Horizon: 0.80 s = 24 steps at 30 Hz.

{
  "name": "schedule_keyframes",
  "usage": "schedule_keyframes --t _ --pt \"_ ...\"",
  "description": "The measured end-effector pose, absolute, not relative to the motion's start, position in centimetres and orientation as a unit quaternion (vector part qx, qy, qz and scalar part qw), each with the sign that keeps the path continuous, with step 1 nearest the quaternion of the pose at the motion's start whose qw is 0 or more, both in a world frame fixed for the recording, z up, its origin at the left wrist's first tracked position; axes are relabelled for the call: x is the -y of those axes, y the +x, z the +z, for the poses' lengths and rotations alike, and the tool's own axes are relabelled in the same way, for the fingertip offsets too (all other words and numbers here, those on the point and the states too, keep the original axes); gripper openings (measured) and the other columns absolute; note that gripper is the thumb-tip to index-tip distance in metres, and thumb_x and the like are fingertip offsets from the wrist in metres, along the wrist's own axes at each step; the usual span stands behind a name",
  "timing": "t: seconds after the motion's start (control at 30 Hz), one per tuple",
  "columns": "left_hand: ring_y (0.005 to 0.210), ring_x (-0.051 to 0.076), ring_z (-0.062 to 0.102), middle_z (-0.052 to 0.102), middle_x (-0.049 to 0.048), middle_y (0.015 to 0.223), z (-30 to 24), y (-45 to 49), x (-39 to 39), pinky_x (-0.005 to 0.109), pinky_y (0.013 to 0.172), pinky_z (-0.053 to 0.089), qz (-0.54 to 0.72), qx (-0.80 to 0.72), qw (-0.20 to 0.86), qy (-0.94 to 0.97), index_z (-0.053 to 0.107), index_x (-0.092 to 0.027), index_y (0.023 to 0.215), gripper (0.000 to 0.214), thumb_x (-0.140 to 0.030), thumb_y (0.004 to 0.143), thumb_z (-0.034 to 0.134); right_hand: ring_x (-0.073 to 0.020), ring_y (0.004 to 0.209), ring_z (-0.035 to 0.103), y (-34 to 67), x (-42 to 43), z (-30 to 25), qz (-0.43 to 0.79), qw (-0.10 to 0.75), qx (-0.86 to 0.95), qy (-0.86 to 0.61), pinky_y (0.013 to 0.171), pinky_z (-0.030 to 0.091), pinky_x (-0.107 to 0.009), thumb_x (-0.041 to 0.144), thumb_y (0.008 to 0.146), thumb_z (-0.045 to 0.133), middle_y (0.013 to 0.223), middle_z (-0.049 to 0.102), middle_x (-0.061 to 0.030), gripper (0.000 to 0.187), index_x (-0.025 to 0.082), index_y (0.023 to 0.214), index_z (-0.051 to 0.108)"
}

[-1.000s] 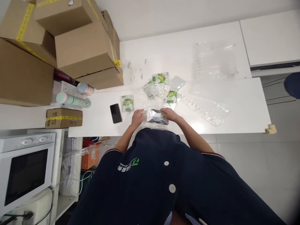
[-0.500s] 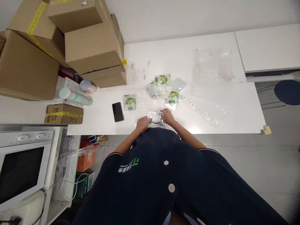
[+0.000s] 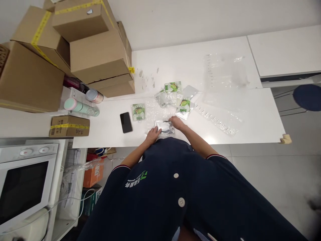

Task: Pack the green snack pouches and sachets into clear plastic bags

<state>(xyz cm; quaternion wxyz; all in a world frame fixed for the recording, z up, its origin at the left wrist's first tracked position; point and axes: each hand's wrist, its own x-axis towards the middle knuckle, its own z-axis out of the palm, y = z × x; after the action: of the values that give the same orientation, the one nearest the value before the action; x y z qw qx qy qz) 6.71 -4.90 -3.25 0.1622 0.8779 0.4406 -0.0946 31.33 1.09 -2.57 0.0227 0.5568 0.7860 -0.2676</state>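
A shiny silver foil pouch (image 3: pixel 165 127) lies flat at the table's front edge, on clear bubble wrap (image 3: pixel 153 112). My left hand (image 3: pixel 152 135) holds its left edge, the thumb reaching onto the foil. At the pouch's upper right corner, the fingers of my right hand (image 3: pixel 176 122) are closed in a pinch. Just beyond are a green-and-white fruit pouch (image 3: pixel 185 105), another such pouch (image 3: pixel 172 86) and a crumpled clear wrapper (image 3: pixel 163 99). To the left, a third green pouch (image 3: pixel 138 111) lies beside a black phone (image 3: pixel 126 122).
Cardboard boxes (image 3: pixel 100 57) are stacked at the back left, near a mint bottle (image 3: pixel 81 107) and a lidded can (image 3: pixel 94 96). Clear air-cushion film (image 3: pixel 227 72) spreads over the right side. A microwave (image 3: pixel 25 184) stands below left, a blue stool (image 3: pixel 311 97) at right.
The foil pouch now looks smoother and flatter between my hands. My right hand has shifted slightly left along with it. The whole view has moved a little.
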Motion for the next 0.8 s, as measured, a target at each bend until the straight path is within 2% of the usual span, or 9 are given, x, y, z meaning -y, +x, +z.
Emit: schedule_keyframes --t 0.17,0.23,0.3,0.37,0.43,0.53,0.6,0.67,0.8 --pt "0.129 0.03 0.045 0.031 0.0196 0.153 -2.8 7.1 4.9 0.045 0.097 0.047 -0.116 -0.448 0.159 0.872 0.039 -0.018 0.144 0.053 -0.013 0.092 0.033 -0.0246 0.103 0.057 31.8 -1.1 -2.6 -0.281 0.021 -0.784 0.553 0.085 0.043 -0.029 0.002 0.08 0.047 0.108 0.064 -0.015 0.042 0.012 0.114 0.068" --pt "0.13 0.029 0.044 0.03 0.0198 0.154 -2.7 7.0 4.9 0.044 0.099 0.046 -0.119 -0.452 0.164 0.869 0.038 -0.016 0.144 0.053 -0.012 0.092 0.03 -0.0245 0.108 0.056 32.4 -0.2 -2.8 -0.282 -0.002 -0.772 0.569 0.09 0.043 -0.031 0.002 0.081 0.044 0.118 0.062 -0.0152 0.045 0.012 0.121 0.065" --pt "0.131 0.027 0.044 0.032 0.0192 0.153 -2.5 6.9 4.9 0.043 0.101 0.044 -0.117 -0.455 0.17 0.866 0.038 -0.015 0.144 0.054 -0.011 0.091 0.031 -0.0261 0.121 0.05 33.1 1.2 -3.0 -0.263 -0.03 -0.78 0.567 0.099 0.039 -0.036 0.001 0.08 0.045 0.134 0.055 -0.0147 0.053 0.014 0.129 0.059" --pt "0.13 0.025 0.045 0.033 0.0177 0.153 -2.3 6.8 4.8 0.04 0.103 0.042 -0.115 -0.453 0.175 0.866 0.039 -0.014 0.143 0.054 -0.009 0.09 0.033 -0.0283 0.135 0.036 33.8 3.0 -3.2 -0.24 -0.037 -0.811 0.532 0.107 0.032 -0.043 -0.002 0.076 0.047 0.148 0.043 -0.0116 0.065 0.019 0.137 0.052" --pt "0.128 0.023 0.046 0.035 0.0157 0.152 -1.9 6.6 4.5 0.038 0.103 0.042 -0.119 -0.453 0.184 0.864 0.04 -0.015 0.143 0.055 -0.007 0.088 0.035 -0.0286 0.143 0.026 34.1 4.7 -3.4 -0.229 -0.025 -0.839 0.493 0.111 0.024 -0.049 -0.003 0.074 0.049 0.154 0.035 -0.0082 0.074 0.024 0.143 0.044" --pt "0.124 0.022 0.049 0.039 0.012 0.151 -0.9 6.3 3.7 0.035 0.099 0.045 -0.133 -0.447 0.211 0.859 0.041 -0.018 0.142 0.059 -0.003 0.085 0.039 -0.0284 0.145 0.022 33.8 6.1 -3.4 -0.227 -0.021 -0.841 0.491 0.113 0.02 -0.052 0.001 0.078 0.049 0.155 0.034 -0.0069 0.073 0.025 0.146 0.039" --pt "0.121 0.022 0.051 0.044 0.0093 0.147 0.1 5.8 2.6 0.034 0.098 0.045 -0.145 -0.431 0.238 0.858 0.046 -0.02 0.14 0.061 -0.002 0.083 0.039 -0.0282 0.143 0.026 33.4 6.0 -3.3 -0.25 -0.029 -0.829 0.499 0.112 0.022 -0.051 0.005 0.082 0.049 0.152 0.039 -0.0078 0.065 0.024 0.144 0.043" --pt "0.12 0.021 0.054 0.052 0.0062 0.142 1.2 5.2 1.1 0.032 0.099 0.044 -0.157 -0.417 0.273 0.853 0.052 -0.022 0.136 0.059 -0.002 0.082 0.038 -0.0263 0.138 0.036 33.0 5.3 -2.9 -0.299 -0.044 -0.811 0.502 0.11 0.029 -0.046 0.011 0.086 0.049 0.144 0.049 -0.0085 0.054 0.023 0.139 0.05" --pt "0.12 0.019 0.056 0.06 0.0029 0.134 3.4 4.7 -2.9 0.029 0.098 0.044 -0.154 -0.43 0.321 0.829 0.058 -0.024 0.131 0.054 -0.008 0.086 0.034 -0.0228 0.109 0.062 32.3 3.2 -2.1 -0.395 -0.063 -0.729 0.556 0.092 0.047 -0.033 0.03 0.095 0.045 0.116 0.069 -0.0082 0.033 0.02 0.12 0.064"
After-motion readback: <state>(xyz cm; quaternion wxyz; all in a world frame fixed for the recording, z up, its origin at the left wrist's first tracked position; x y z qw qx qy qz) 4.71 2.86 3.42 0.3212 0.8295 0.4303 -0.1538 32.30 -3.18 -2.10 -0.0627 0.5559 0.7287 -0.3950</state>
